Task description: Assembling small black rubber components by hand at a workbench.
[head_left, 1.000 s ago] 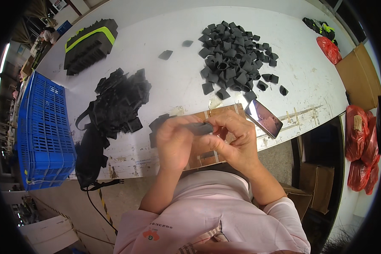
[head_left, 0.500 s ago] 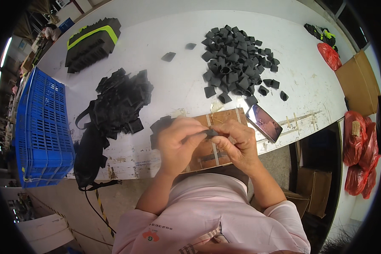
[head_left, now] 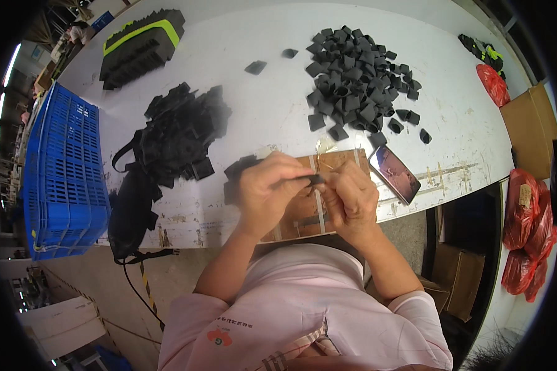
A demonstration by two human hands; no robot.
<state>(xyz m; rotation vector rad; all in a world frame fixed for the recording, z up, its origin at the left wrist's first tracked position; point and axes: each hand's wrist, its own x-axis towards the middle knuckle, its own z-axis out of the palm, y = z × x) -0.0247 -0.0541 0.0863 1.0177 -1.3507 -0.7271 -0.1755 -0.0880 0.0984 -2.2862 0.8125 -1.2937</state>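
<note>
Right hand turning since a second ago, fingertips bunching at a small, flexible-looking dark piece mid-frame — its grip unclear, left hand pinching that piece, smooth brown board lying beneath, matte black tubes heaping upper right of frame.

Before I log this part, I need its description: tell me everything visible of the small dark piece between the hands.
The small dark piece looks black, matte and fabric-like. Fingers hide most of it, so its full shape can't be told. Left hand and right hand pinch it from either side, over the brown board.
</note>
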